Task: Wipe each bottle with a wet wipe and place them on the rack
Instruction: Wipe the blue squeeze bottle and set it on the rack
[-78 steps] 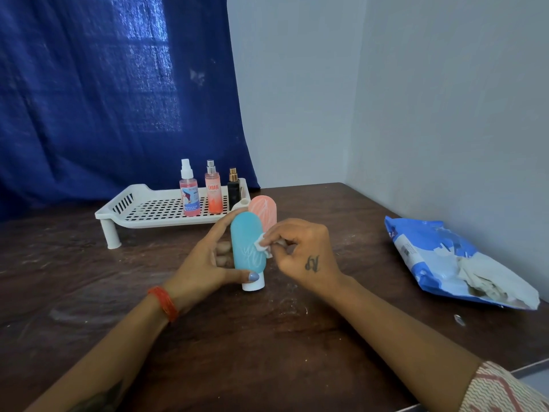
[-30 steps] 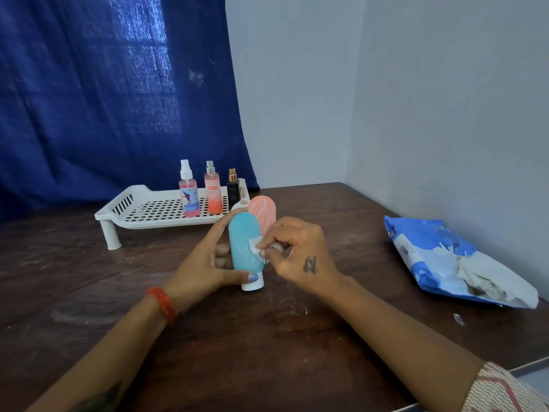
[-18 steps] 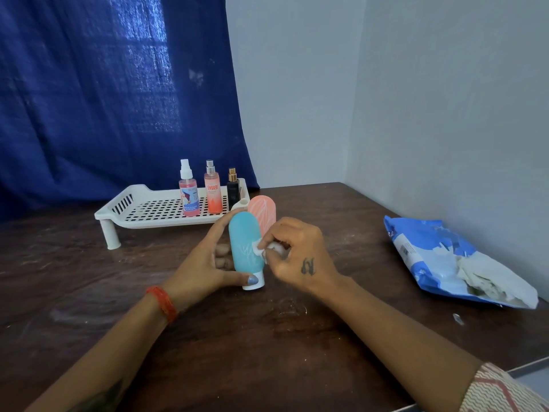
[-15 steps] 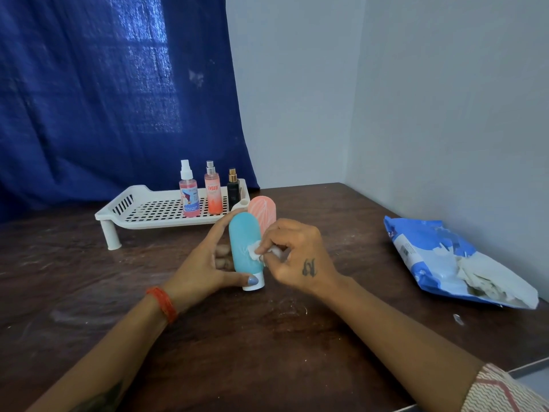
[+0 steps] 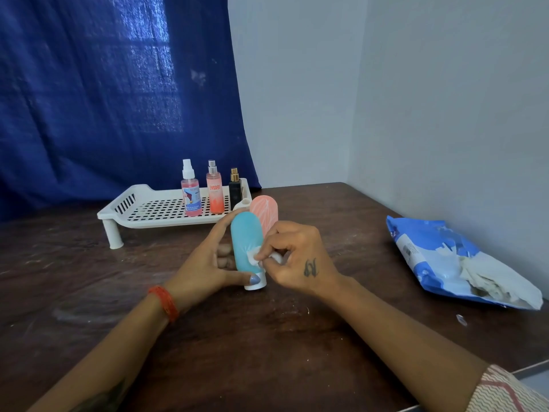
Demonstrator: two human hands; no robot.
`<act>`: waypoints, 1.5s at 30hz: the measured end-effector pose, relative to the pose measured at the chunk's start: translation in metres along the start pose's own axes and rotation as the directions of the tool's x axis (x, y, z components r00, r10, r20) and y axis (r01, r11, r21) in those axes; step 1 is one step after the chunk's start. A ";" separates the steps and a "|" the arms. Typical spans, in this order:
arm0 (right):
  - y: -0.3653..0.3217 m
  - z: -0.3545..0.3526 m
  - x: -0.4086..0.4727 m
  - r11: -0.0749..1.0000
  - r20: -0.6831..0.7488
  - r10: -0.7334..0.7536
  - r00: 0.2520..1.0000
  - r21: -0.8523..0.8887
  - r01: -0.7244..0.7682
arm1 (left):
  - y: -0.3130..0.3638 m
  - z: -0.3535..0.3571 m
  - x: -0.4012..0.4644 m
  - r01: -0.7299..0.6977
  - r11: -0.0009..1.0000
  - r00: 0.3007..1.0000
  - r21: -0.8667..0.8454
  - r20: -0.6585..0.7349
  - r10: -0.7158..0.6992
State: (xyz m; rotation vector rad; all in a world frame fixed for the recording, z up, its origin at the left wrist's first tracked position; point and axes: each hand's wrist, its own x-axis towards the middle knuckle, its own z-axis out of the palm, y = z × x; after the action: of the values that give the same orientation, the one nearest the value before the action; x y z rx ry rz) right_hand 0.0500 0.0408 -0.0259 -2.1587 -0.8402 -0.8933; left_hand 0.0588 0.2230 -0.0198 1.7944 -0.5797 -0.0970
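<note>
Head view: left hand (image 5: 208, 269) grips blue bottle (image 5: 246, 242) upright; right hand (image 5: 292, 258) pinches wet wipe (image 5: 253, 257) against it, near rack (image 5: 154, 208)

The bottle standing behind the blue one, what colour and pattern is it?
The bottle behind is peach pink with a white leaf-like line pattern, seen in the head view.

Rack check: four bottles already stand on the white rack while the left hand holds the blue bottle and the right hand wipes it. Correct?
Not quite. The head view shows three bottles on the white rack, not four. The rest holds: the left hand holds the blue bottle and the right hand wipes it.
</note>
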 end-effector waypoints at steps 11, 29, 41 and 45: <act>-0.001 0.002 -0.002 0.997 -0.077 -0.030 0.997 -0.070 0.025 | -0.002 -0.001 0.001 0.004 1.000 1.000 0.005 -0.010 -0.003; -0.011 0.003 -0.001 0.957 0.056 -0.242 0.969 -0.149 0.248 | -0.004 -0.002 0.002 -0.008 1.000 1.000 0.001 -0.006 0.008; -0.015 0.006 -0.002 0.926 0.107 -0.292 0.950 -0.219 0.309 | -0.004 -0.001 0.003 -0.025 1.000 1.000 -0.007 -0.008 0.024; -0.016 0.002 -0.001 0.935 0.116 -0.288 0.951 -0.181 0.305 | -0.004 0.000 0.002 -0.038 0.999 0.999 0.000 -0.008 0.038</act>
State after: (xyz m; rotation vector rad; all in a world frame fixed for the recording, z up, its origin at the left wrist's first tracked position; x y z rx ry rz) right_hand 0.0386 0.0514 -0.0231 -2.2914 -1.1906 -1.0764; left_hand 0.0623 0.2228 -0.0232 1.7825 -0.6078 -0.0635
